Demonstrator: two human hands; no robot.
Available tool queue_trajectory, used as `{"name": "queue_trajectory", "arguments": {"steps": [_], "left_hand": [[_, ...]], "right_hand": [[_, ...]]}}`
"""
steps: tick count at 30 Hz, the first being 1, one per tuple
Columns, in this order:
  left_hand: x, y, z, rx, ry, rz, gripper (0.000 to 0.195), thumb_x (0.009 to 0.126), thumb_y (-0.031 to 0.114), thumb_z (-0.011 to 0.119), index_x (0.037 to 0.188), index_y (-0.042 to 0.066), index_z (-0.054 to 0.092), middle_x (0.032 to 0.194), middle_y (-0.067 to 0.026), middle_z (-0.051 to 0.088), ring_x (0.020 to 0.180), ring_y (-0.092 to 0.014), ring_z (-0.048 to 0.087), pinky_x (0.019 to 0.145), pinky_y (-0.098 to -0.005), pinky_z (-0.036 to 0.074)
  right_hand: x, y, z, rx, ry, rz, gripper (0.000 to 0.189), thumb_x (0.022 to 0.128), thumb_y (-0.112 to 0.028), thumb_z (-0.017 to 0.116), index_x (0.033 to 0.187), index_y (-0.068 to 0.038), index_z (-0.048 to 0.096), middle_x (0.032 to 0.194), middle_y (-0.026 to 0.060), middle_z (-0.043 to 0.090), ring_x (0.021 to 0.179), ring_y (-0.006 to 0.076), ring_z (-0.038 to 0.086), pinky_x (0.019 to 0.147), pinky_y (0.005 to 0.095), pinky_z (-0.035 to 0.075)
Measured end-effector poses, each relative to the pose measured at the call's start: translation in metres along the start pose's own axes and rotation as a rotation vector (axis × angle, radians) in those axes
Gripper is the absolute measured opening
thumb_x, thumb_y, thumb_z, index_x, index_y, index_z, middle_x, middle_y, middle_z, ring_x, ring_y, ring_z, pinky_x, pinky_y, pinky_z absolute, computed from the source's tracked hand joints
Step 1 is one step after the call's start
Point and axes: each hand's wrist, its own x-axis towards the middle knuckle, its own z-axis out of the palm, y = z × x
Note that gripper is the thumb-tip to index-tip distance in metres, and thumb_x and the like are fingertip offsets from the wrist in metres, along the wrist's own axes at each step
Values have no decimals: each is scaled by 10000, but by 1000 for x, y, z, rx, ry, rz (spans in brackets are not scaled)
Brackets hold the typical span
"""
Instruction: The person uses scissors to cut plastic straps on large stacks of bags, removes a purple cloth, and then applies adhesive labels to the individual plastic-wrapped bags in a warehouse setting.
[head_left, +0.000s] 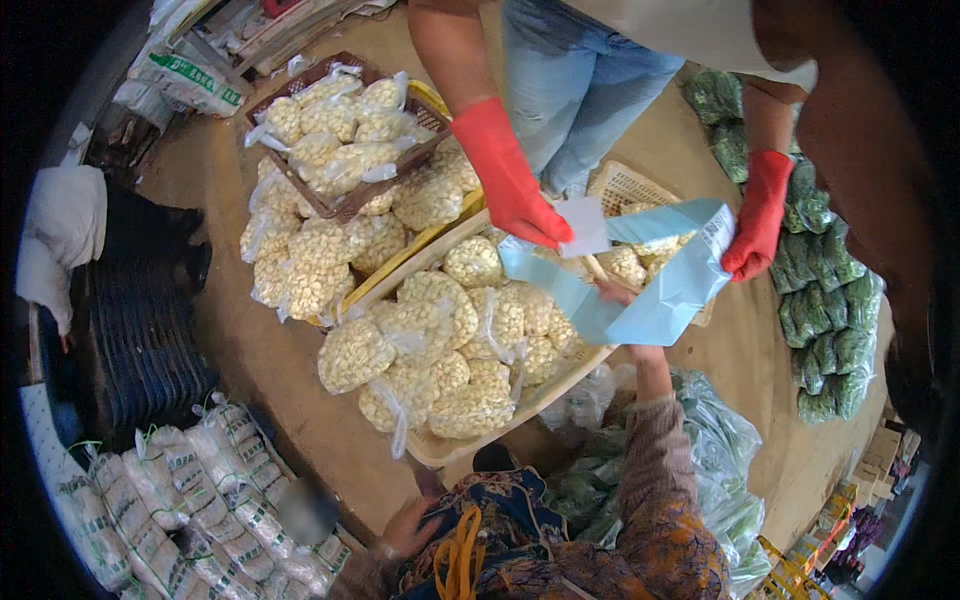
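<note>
My right hand (616, 292) reaches up under a looped light-blue plastic strip (660, 307). The strip covers much of that hand, so its grip is hidden. Low in front of my apron (510, 487) is my left hand (409, 529), blurred, its hold unclear. Between the hands and the other person stands a cream plastic crate (442, 454), loaded with clear bags of peeled garlic cloves (431, 311). Across from me, a person's red-gloved hand (532, 217) holds a small white card (585, 226). Their other red-gloved hand (754, 225) grips the strip's printed end.
A brown crate (352, 206) of bagged garlic sits over a yellow crate (382, 274). Behind the strip is another cream crate (626, 184). Bagged green vegetables (821, 315) lie at right; wrapped white packs (187, 487) are stacked lower left. Plastic-covered greens (712, 450) lie beside my right arm.
</note>
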Motion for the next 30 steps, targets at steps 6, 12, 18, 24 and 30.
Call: {"name": "queue_trajectory", "arguments": {"steps": [6,12,18,24,30], "left_hand": [[161,241,-39,28,192,543,773,691,318,677,1235,-53,272,1204,-240,384,1110,-306,398,916,-364,334],[175,237,-10,-332,-141,480,290,768,202,607,928,-37,566,817,-70,608,720,-120,560,656,-262,459],[136,240,-6,-9,127,606,149,802,160,546,885,44,586,653,-135,559,558,-203,543,527,-297,416],[128,265,-34,-80,370,744,134,845,111,480,821,7,562,595,-135,523,521,-164,522,499,-287,403],[170,279,-1,-614,609,574,116,814,79,441,843,38,546,738,-100,564,699,-215,556,663,-309,449]], "right_hand": [[-72,-101,30,58,-90,445,375,711,-110,673,1040,-10,524,1023,86,544,941,189,506,785,315,427],[-81,-213,15,-527,-548,635,472,709,-148,667,1113,-18,461,1019,119,551,937,253,532,766,333,436],[-20,-270,15,-1018,-136,-442,172,750,-182,583,859,-49,584,775,119,580,806,295,540,698,367,424],[11,-230,-5,-689,-540,-284,179,771,-185,547,696,-23,530,637,115,516,671,308,504,608,380,412],[-2,-94,-40,-731,138,-277,222,794,-86,481,986,15,529,923,143,563,882,261,522,770,349,418]]}}
